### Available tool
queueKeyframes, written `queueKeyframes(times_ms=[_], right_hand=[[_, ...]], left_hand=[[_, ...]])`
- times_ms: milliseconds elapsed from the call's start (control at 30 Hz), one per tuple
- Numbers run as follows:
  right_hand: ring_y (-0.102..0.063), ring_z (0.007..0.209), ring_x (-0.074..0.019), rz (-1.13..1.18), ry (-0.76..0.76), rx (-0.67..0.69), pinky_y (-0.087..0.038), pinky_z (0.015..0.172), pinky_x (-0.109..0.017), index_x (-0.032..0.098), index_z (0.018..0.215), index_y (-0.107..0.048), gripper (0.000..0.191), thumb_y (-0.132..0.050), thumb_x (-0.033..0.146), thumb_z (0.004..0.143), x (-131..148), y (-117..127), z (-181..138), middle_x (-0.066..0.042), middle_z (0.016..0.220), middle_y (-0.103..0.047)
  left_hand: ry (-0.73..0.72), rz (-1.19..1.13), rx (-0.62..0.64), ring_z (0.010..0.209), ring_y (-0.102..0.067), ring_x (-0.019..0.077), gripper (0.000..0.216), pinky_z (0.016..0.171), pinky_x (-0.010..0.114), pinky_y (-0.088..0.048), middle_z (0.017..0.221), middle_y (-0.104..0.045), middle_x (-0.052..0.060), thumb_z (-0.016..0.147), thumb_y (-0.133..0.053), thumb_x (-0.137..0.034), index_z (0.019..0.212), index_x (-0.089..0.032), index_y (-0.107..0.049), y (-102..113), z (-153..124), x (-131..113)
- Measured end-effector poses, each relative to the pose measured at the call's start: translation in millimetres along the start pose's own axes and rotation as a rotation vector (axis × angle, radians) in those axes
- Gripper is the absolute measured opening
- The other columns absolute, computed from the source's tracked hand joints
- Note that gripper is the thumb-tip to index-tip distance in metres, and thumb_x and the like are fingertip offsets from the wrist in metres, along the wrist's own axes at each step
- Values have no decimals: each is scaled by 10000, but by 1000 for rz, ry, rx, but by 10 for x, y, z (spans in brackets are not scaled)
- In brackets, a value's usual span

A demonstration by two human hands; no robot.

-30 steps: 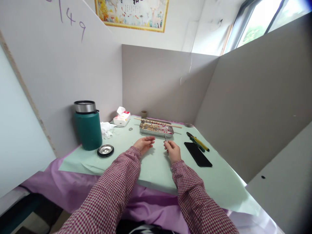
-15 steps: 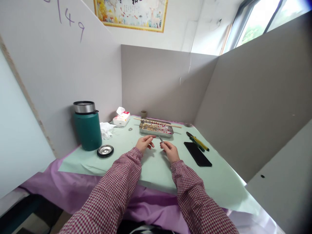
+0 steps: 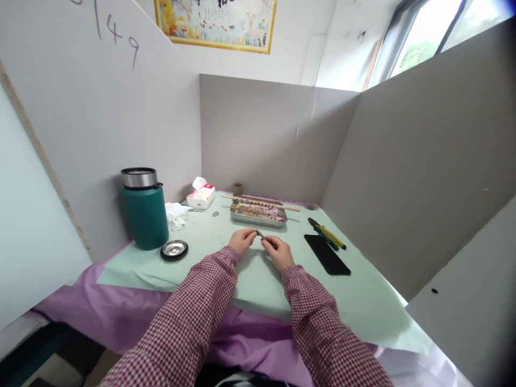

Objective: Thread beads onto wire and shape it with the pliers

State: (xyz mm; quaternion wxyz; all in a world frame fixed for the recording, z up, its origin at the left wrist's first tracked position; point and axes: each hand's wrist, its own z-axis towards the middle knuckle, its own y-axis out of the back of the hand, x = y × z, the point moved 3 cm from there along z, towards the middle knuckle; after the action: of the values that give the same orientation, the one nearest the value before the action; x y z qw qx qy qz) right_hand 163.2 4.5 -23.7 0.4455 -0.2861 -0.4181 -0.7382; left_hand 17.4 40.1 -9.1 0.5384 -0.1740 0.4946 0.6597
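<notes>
My right hand (image 3: 279,253) is closed around slim metal tweezers (image 3: 260,235), which point forward and left. Their tip meets the fingertips of my left hand (image 3: 243,241), whose thumb and fingers are pinched together. Whatever sits in that pinch is too small to make out. Just beyond both hands stands a shallow metal tray (image 3: 258,221) with small red and gold bits in it. Across the tray's top lies a thin wooden stick (image 3: 288,208) with a row of small pale and red pieces along it.
A green tabletop cloth (image 3: 258,285) covers the table. Left are a teal flask (image 3: 145,217), its lid (image 3: 174,250), crumpled tissue (image 3: 176,216) and a tissue pack (image 3: 200,196). Right lie a black phone (image 3: 327,255) and yellow-green pliers (image 3: 330,235). A tape roll (image 3: 237,188) stands behind. Grey partitions (image 3: 274,134) surround the table.
My hands have come closer together and slightly nearer to me. The left fingers went from loosely spread to pinched, and the tweezers' tip now reaches them.
</notes>
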Motion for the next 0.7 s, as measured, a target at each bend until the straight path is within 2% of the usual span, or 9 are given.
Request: queueKeyframes(times_ms=[133,300,533,700], right_hand=[[-559,724,-163,-76,34,-23,-427,691,-267,168,825,-653,269,-507,379,743,21,8,-12,-46,806,-638],[-558,701,-159,-131,50,-61,-427,672,-262,171,809,-651,272,-491,384,751,24,20,-17,-44,789,-639],[-558,710,-158,-217,67,-132,-425,692,-262,173,822,-649,264,-486,371,757,-3,38,-6,-48,798,-631],[-557,702,-159,-260,97,-110,-422,684,-263,178,830,-653,277,-478,380,760,-14,22,-8,-49,788,-631]], left_hand=[[-25,150,23,685,-545,121,302,647,213,-396,720,-639,10,804,-411,-317,857,-168,-667,-40,7,5],[-38,189,7,856,-578,146,318,780,228,-401,924,-667,30,817,-397,-316,930,-185,-663,-49,27,39],[-12,271,38,781,-584,137,332,722,213,-402,851,-680,21,821,-390,-338,907,-195,-676,-45,10,27],[-42,329,89,735,-571,133,317,667,208,-385,834,-680,27,812,-408,-338,892,-199,-681,-80,3,37]])
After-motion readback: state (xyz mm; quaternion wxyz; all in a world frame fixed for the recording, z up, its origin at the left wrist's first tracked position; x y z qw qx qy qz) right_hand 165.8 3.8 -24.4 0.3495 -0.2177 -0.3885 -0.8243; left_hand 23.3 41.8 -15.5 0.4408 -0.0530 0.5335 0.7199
